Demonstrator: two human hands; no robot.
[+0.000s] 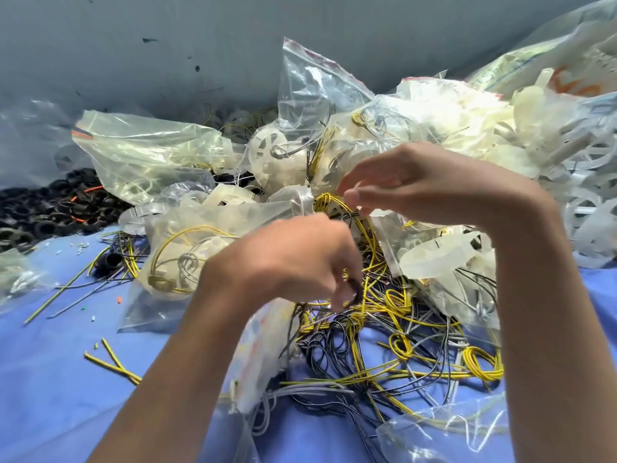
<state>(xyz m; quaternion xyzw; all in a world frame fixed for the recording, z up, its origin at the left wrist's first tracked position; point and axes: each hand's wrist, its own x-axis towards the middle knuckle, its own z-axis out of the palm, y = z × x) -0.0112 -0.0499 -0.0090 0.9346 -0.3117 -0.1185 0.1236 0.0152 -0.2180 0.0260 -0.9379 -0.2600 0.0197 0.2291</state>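
My left hand point(293, 259) hangs over a tangle of yellow, black and grey wires point(397, 335) on the blue cloth point(50, 379). Its fingers are curled down and pinch a small dark ring with wire at about the fingertips. My right hand point(417, 182) is raised just above and to the right. Its thumb and forefinger pinch a small clear bit, likely the edge of a plastic bag, above a yellow wire coil point(337, 203).
Clear zip bags point(143, 152) with white plastic wheels and coiled wires pile up behind the hands. Loose white plastic parts point(567, 182) heap at the right. Black rings point(50, 212) lie at the left. A grey wall point(167, 45) stands behind. Cut wire pieces point(113, 362) lie at the front left.
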